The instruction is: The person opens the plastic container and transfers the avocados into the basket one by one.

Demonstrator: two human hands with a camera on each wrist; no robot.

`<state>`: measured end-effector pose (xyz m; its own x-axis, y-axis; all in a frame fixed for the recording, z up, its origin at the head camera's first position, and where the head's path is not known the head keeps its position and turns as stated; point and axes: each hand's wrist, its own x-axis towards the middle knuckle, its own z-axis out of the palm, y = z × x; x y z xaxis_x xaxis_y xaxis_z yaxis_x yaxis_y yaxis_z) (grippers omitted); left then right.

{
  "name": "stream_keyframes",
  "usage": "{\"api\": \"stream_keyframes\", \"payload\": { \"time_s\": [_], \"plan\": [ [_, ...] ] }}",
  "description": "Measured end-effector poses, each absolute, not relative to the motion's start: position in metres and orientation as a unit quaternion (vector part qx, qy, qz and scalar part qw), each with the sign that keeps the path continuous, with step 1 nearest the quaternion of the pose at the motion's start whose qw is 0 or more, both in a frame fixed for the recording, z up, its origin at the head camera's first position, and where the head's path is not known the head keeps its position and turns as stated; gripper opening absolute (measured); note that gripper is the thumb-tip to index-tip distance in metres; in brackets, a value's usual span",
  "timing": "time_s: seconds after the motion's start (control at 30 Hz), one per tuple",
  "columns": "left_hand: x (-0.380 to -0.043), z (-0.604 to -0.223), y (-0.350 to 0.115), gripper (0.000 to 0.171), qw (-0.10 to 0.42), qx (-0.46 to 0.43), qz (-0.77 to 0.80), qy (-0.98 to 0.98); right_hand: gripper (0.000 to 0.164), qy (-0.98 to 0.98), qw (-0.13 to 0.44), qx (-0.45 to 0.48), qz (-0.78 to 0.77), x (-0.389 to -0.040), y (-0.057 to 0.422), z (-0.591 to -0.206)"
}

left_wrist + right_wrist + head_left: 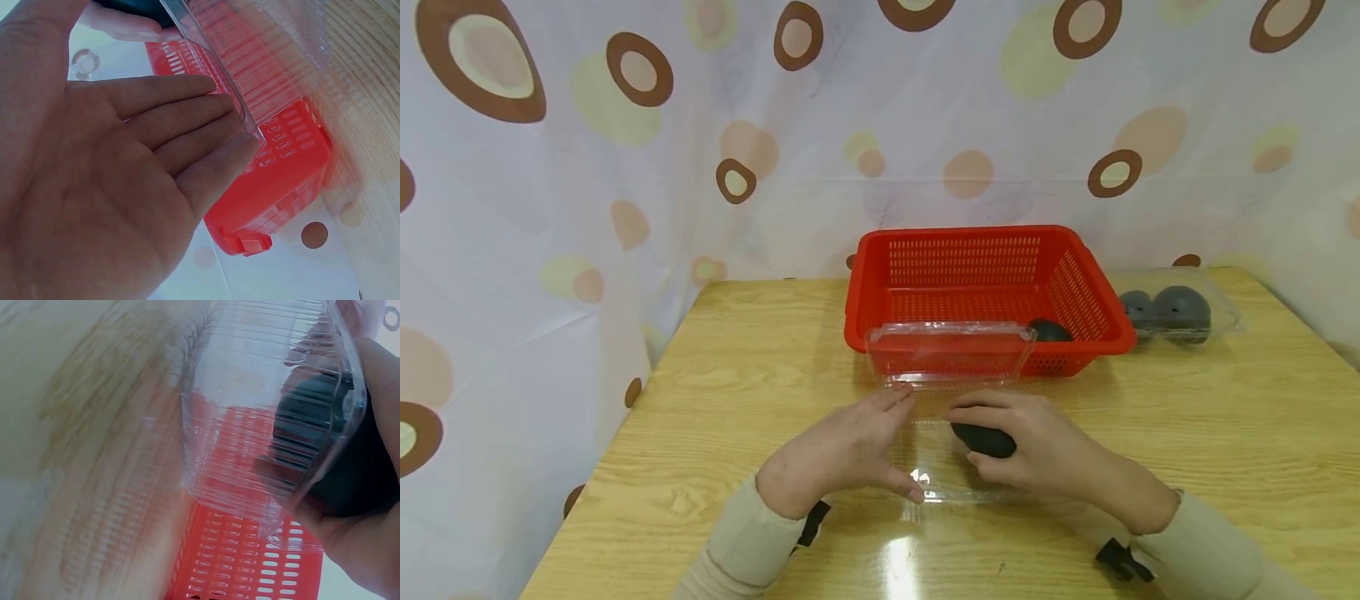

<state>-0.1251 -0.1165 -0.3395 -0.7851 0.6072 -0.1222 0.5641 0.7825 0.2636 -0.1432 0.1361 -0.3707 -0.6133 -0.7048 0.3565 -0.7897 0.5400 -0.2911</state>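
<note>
Your right hand [1037, 442] grips the dark oval object [985, 442] at the clear clamshell tray [936, 467]'s right end, but your left hand [842, 454] is just spread beside it, so bump that rim and it'd probably skid.

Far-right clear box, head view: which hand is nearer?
Right. The right hand, gripping a dark object over the open box, is left and in front of the far-right box; the left hand is farther left, at the open box's left side.
</note>
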Motion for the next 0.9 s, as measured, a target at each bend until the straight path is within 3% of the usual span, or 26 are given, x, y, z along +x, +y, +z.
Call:
{"api": "stream_keyframes", "payload": {
  "time_s": [0.4,0.9],
  "plan": [
    [-0.126,-0.338,-0.114,0.116,0.110,0.302,0.109,0.941,0.049,-0.857,0.140,0.440,0.228,-0.140,0.147,-0.362],
    [-0.125,-0.340,-0.115,0.113,0.103,0.307,0.097,0.941,0.049,-0.874,0.132,0.407,0.230,-0.134,0.165,-0.357]
  ]
}}
